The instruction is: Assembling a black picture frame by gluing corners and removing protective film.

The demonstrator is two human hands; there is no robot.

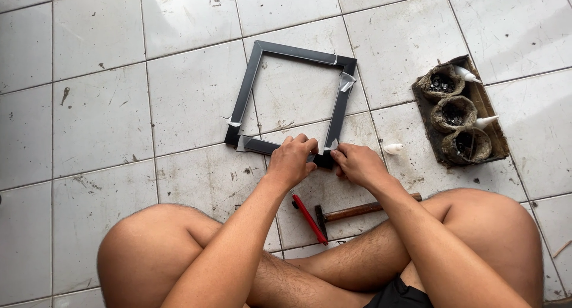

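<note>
Crossed bare legs (179,254) are seen nearest, on the tiled floor (95,117). The left hand (292,160) is curled over the near corner of a dark square frame (244,102), gripping it. The right hand (357,164) is pinched closed on the same corner. A red-handled tool (308,217) and hammer (357,211) are noted beneath the forearms; a tray of three crusted pots (459,114) lies right.

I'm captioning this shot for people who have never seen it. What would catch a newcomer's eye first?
The dark square frame lying on the white floor tiles, its corners wrapped in grey tape, stands out first. Both hands meet at its near corner: the left hand presses on the lower bar and the right hand pinches beside it. To the right, a tray holds three crusted pots, and a hammer lies by the legs.
</note>
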